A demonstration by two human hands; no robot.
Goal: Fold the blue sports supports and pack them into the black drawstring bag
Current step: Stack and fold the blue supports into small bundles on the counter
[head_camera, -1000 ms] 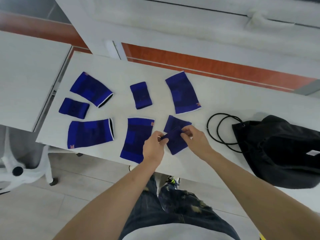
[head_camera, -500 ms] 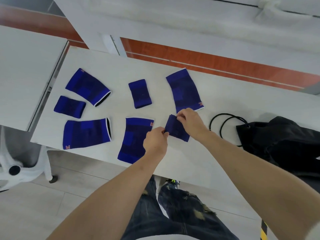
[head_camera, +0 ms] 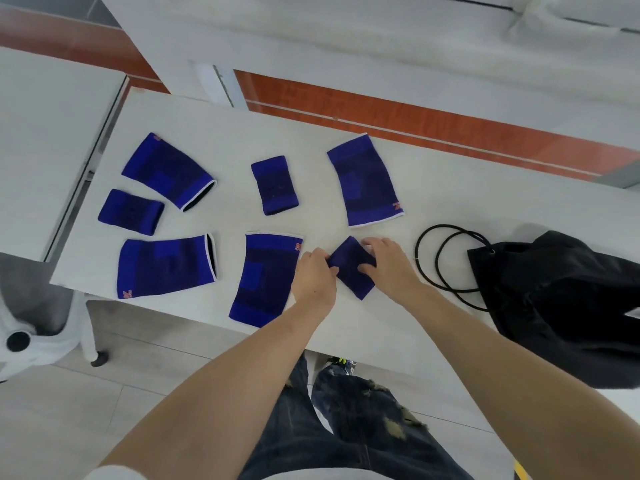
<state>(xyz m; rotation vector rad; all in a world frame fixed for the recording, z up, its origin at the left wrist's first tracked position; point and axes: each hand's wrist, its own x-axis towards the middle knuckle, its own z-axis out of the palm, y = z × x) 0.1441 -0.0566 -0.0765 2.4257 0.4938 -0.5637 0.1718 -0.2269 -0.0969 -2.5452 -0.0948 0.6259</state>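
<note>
A small folded blue support [head_camera: 351, 271] lies on the white table [head_camera: 311, 133] near its front edge. My left hand [head_camera: 313, 275] pinches its left corner and my right hand [head_camera: 388, 268] presses on its right side. Several other blue supports lie flat: a large one [head_camera: 265, 278] just left of my left hand, one [head_camera: 365, 180] at the back, a small one [head_camera: 275, 185] in the middle, and three at the left [head_camera: 166, 265]. The black drawstring bag [head_camera: 561, 299] lies crumpled at the right, its cord loops [head_camera: 446, 261] beside my right hand.
A second white table [head_camera: 45, 133] stands to the left across a narrow gap. A white office chair base [head_camera: 31, 337] is on the floor below the left corner. My legs are under the front edge.
The small support went from half lifted between my fingers to folded flat on the table, with both hands now pressing it down. The camera view also shifted slightly.
</note>
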